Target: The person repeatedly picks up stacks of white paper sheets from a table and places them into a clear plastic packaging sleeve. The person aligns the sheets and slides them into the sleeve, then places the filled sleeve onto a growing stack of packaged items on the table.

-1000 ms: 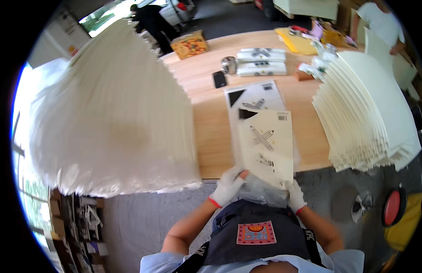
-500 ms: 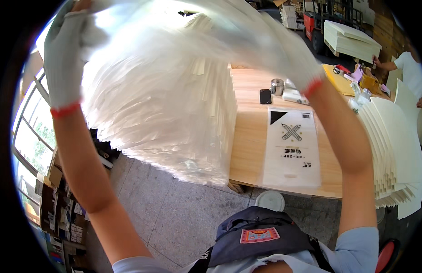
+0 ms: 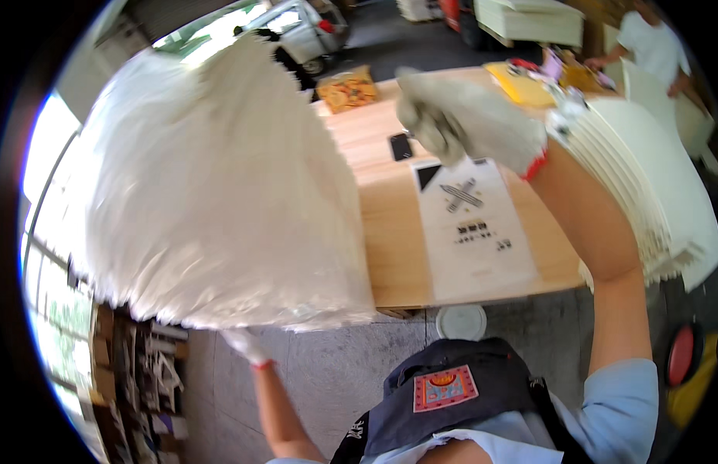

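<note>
The apron (image 3: 482, 371) is nearest, dark, with a pink-edged patch (image 3: 445, 388) on its front. Past it, below the table's near edge, sits a white disc (image 3: 461, 322). The left hand (image 3: 247, 346), in a white glove with a red cuff, reaches to the lower edge of the pile (image 3: 235, 185); its fingertips are lost there, so I cannot tell whether they are spread, pressed together or pinching. The pile, tall and wrapped in crinkled film, rises left of the table (image 3: 393, 240)'s bare part. Just right of that part lies the bag (image 3: 486, 267), flat, its printed side up (two crossed pencils, a black corner). The right hand (image 3: 455, 127) hangs over the bag's far end with bent fingers; blur keeps me from telling whether they pinch anything. The phone (image 3: 400, 147) lies just left of that hand. To the right leans a fanned stack (image 3: 645, 155) of pale sheets. Farther off are a patterned box (image 3: 348, 91), a yellow packet (image 3: 520, 87), a person (image 3: 654, 46) in a white top and a vehicle (image 3: 293, 32).
</note>
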The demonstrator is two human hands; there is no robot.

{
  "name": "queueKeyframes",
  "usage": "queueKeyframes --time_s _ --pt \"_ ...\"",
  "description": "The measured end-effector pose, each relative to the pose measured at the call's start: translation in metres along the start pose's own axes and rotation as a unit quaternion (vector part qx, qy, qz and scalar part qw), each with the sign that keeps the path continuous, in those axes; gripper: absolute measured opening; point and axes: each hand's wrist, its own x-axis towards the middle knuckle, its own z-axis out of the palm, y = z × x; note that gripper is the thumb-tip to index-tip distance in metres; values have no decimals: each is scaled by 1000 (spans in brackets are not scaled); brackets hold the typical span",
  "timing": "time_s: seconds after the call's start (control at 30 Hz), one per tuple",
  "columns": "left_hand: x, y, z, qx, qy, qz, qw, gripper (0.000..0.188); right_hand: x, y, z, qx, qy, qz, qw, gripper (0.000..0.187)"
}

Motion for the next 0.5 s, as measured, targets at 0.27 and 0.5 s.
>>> queueKeyframes --time_s 0.27,0.5 --pt "-274 4 226 170 -598 53 782 18 -176 235 -62 76 273 198 939 32" --pt "-273 33 370 177 -720 143 656 22 -250 301 2 229 346 296 860 25"
